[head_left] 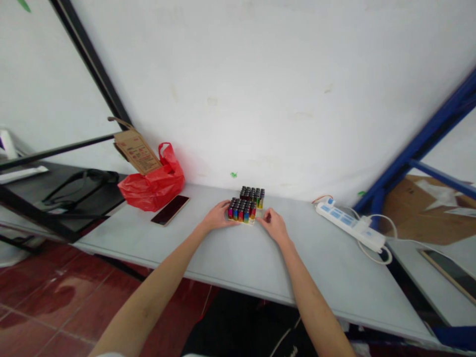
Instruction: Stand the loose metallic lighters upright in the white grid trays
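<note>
Two blocks of small upright cylinders, which look like lighters with dark tops and coloured bodies, stand on the table in the middle of the head view. The front tray of lighters (pixel 241 211) shows pink, blue, red and orange bodies above a pale base. Just behind it is the rear tray of lighters (pixel 253 192), partly hidden. My left hand (pixel 218 215) is closed around the left side of the front tray. At the tray's right corner, my right hand (pixel 274 223) has its fingers curled into a pinch. What those fingers hold, if anything, is too small to make out.
On the left of the table (pixel 238 258) lie a phone (pixel 171 210) and a red plastic bag (pixel 156 188) with an open cardboard box (pixel 138 150). A white power strip (pixel 349 225) with cables lies at the right. The white wall (pixel 260 99) rises behind.
</note>
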The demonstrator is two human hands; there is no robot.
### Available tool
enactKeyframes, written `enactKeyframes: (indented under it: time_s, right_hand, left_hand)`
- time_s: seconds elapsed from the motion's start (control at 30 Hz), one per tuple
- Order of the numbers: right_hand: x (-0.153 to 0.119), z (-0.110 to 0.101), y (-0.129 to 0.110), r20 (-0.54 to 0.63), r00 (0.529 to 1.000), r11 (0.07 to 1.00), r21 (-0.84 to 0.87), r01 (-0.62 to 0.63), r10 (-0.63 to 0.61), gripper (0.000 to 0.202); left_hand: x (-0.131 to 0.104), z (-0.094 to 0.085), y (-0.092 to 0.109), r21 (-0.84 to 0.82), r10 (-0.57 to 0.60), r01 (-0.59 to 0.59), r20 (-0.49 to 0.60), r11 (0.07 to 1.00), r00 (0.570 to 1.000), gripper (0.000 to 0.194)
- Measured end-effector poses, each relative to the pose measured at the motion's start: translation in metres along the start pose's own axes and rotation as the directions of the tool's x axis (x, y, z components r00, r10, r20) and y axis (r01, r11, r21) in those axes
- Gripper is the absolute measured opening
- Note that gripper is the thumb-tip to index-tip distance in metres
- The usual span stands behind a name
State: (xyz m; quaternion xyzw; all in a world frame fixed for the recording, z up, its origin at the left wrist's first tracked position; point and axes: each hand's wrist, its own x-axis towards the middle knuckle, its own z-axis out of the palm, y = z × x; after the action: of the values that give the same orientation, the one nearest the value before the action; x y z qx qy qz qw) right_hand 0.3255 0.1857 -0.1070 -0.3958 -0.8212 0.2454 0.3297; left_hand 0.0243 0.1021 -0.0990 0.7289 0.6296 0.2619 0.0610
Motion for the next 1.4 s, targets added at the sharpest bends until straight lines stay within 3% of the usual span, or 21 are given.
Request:
enactKeyframes:
  time_s: [0.1, 0.43, 0.7, 0.83, 0.97, 1.1, 1.17, 1.27, 1.33, 1.4]
  right_hand:
    - [-0.001, 0.002, -0.002, -0.016, 1.0, 1.0, 0.013, 0.004, -0.004, 0.019]
    - [-0.001, 0.003, -0.001, -0.071, 0.996, 0.987, 0.149, -0.051, 0.062, 0.032]
    - [0.008, 0.003, 0.01, -0.147, 0.967, 0.908, 0.397, -0.136, 0.209, 0.046]
    - [0.038, 0.01, 0.013, -0.177, 0.929, 0.8, 0.575, -0.171, 0.325, 0.064]
    - [0.075, 0.03, 0.007, -0.167, 0.901, 0.664, 0.73, -0.159, 0.4, 0.073]
    - [0.085, 0.05, -0.002, -0.122, 0.899, 0.431, 0.899, -0.08, 0.42, 0.064]
    - [0.083, 0.056, -0.003, -0.11, 0.895, 0.353, 0.934, -0.055, 0.431, 0.06]
    - [0.079, 0.056, -0.004, -0.115, 0.882, 0.364, 0.929, -0.068, 0.457, 0.06]
    - [0.08, 0.054, -0.005, -0.116, 0.88, 0.355, 0.933, -0.063, 0.461, 0.062]
    - [0.082, 0.054, -0.008, -0.104, 0.881, 0.325, 0.944, -0.059, 0.461, 0.064]
  left_hand:
    - [0.0, 0.001, -0.001, -0.001, -0.002, 0.002, -0.023, 1.0, 1.0, 0.092]
    - [-0.007, -0.004, 0.003, 0.009, 0.011, -0.01, -0.018, 1.0, 1.0, 0.079]
    - [-0.004, 0.015, 0.003, 0.098, 0.003, -0.002, -0.016, 0.995, 1.0, 0.089]
    - [0.001, 0.023, 0.009, 0.195, 0.028, -0.034, 0.032, 0.98, 0.999, 0.095]
    - [0.007, 0.031, 0.016, 0.174, 0.089, -0.097, 0.051, 0.98, 0.995, 0.098]
    - [0.009, 0.043, 0.021, 0.144, 0.094, -0.096, 0.022, 0.985, 0.995, 0.103]
    - [0.009, 0.046, 0.021, 0.105, 0.094, -0.095, 0.007, 0.99, 0.996, 0.102]
    - [0.008, 0.044, 0.017, -0.049, 0.085, -0.086, -0.011, 0.995, 0.996, 0.102]
    - [0.011, 0.04, 0.013, -0.258, 0.019, -0.023, -0.018, 0.966, 1.0, 0.104]
    - [0.021, 0.039, 0.013, -0.546, -0.114, 0.09, -0.012, 0.833, 0.993, 0.096]
